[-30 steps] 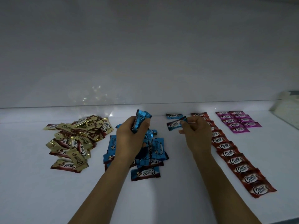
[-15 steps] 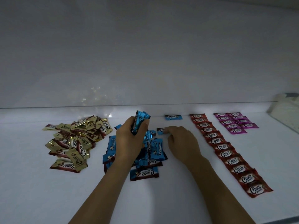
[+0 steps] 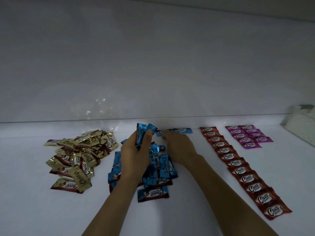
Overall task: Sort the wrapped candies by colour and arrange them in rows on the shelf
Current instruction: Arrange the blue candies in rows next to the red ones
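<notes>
My left hand (image 3: 136, 155) grips a small bunch of blue wrapped candies (image 3: 144, 132), held upright over the loose blue pile (image 3: 164, 167) in the middle of the white shelf (image 3: 196, 210). My right hand (image 3: 179, 147) reaches toward the back, its fingertips resting on a single blue candy (image 3: 159, 132) that lies flat. That candy sits just left of another blue candy (image 3: 183, 130) near the back wall. A gold pile (image 3: 80, 154) lies at the left. A long red row (image 3: 238, 166) and a short pink double row (image 3: 248, 137) lie at the right.
The shelf's back wall (image 3: 153, 74) rises right behind the candies. A white perforated object (image 3: 303, 125) stands at the far right edge. Bare shelf surface shows in front of the piles and between the blue pile and the red row.
My right hand carried one blue candy from the air down to the shelf and slid it back beside the first blue candy. My left hand kept its bunch in place.
</notes>
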Motion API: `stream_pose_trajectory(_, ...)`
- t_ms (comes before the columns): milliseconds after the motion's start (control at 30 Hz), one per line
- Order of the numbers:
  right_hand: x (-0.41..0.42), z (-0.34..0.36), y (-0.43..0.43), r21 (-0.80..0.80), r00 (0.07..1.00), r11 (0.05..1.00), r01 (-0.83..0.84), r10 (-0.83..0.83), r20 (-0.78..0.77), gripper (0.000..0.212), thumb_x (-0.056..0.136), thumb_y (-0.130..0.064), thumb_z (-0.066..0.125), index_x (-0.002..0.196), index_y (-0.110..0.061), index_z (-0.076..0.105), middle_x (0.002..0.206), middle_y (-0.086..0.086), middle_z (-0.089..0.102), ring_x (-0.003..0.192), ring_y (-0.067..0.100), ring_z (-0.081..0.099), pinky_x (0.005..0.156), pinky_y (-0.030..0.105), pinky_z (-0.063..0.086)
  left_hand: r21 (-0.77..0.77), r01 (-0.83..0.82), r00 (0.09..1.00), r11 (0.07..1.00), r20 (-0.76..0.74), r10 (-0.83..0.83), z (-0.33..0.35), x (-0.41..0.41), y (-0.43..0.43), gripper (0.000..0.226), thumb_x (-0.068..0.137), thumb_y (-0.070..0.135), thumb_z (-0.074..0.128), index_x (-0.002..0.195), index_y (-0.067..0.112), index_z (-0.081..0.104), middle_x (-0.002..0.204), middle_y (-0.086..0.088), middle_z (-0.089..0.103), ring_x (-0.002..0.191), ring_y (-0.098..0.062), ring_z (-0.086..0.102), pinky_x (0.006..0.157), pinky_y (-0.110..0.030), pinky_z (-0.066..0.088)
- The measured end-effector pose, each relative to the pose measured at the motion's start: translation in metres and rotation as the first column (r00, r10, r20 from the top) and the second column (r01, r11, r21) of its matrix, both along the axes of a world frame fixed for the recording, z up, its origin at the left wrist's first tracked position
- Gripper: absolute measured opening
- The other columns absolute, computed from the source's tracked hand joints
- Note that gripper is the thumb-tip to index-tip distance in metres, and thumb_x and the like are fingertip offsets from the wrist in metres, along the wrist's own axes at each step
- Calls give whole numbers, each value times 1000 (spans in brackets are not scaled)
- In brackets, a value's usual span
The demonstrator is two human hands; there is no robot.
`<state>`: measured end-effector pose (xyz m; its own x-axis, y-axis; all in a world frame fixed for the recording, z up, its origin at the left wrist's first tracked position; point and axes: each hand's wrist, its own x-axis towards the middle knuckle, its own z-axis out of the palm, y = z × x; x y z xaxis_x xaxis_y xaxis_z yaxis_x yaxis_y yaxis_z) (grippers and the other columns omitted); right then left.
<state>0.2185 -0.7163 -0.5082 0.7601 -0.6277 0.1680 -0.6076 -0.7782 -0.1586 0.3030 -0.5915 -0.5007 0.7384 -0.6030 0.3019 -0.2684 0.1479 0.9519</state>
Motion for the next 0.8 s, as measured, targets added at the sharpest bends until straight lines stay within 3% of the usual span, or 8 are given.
stream_pose_trajectory(133, -5, -10, -8, 34, 967, 999, 4, -13, 255, 40, 85, 7, 48, 122, -6, 58, 125, 11, 58, 110, 27, 55, 95, 32, 42, -24, 8, 1000, 1000, -4, -8, 0, 0, 1, 24, 94, 32, 55, 79, 13, 53, 66, -5, 56, 49, -2, 50, 41, -18, 44)
stream_pose_trajectory(233, -15, -19, -12, -2, 920, 987, 161, -149, 363, 33, 86, 5, 48, 114, -6, 63, 115, 12, 62, 101, 27, 58, 90, 38, 46, -43, 26, 1000, 999, 3, -26, 2, -1, 2, 29, 90, 39, 54, 78, 12, 54, 64, -3, 55, 49, -2, 49, 41, -17, 43)
stream_pose_trajectory(300, -18, -11, -5, 165, 863, 969, 182, -238, 446, 23, 94, -6, 47, 112, -9, 62, 109, 8, 63, 92, 17, 58, 82, 29, 45, -39, 49, 999, 998, 5, -49, 4, -1, 2, 36, 86, 44, 52, 74, 10, 54, 59, -2, 50, 49, -6, 48, 41, -20, 43)
stream_pose_trajectory(367, -19, 11, 11, 493, 758, 870, 2, -323, 567, 20, 99, -24, 48, 102, -12, 64, 94, 0, 66, 77, 8, 59, 71, 21, 43, -31, 69, 998, 997, 2, -69, 5, -2, 1, 35, 89, 41, 52, 73, 10, 52, 59, -3, 49, 49, -9, 48, 42, -25, 46)
stream_pose_trajectory(433, -22, 30, 32, 681, 697, 674, -288, -341, 631, 32, 96, -34, 48, 99, -9, 68, 87, 0, 70, 74, 7, 65, 65, 16, 48, -33, 85, 996, 996, 36, -84, 3, -2, 0, 36, 92, 41, 50, 71, 12, 51, 56, 1, 47, 49, -10, 46, 43, -27, 43)
stream_pose_trajectory(567, -29, 26, 56, 595, 594, 684, -421, -288, 751, 7, 87, -8, 63, 88, -6, 69, 75, -6, 68, 66, -1, 62, 61, 11, 47, -15, 98, 985, 995, 142, -95, -3, -3, 1, 48, 88, 55, 42, 66, 13, 46, 50, 7, 40, 46, -9, 38, 44, -24, 34)
stream_pose_trajectory(633, -33, 22, 52, 604, 538, 672, -429, -346, 768, 9, 86, -6, 63, 91, -7, 71, 75, -6, 69, 64, 0, 62, 58, 13, 46, 14, 98, 977, 995, 190, -99, -4, -4, 1, 48, 86, 57, 42, 64, 15, 46, 49, 8, 39, 46, -6, 38, 44, -22, 34)
stream_pose_trajectory(800, -38, 19, 46, 649, 593, 618, -444, -341, 730, 9, 88, -10, 61, 87, -2, 66, 69, -4, 68, 62, 7, 63, 58, 21, 46, 62, 162, 927, 985, 332, -173, -8, -5, -1, 41, 87, 53, 46, 71, 18, 57, 54, 6, 52, 48, -4, 46, 47, -14, 36)
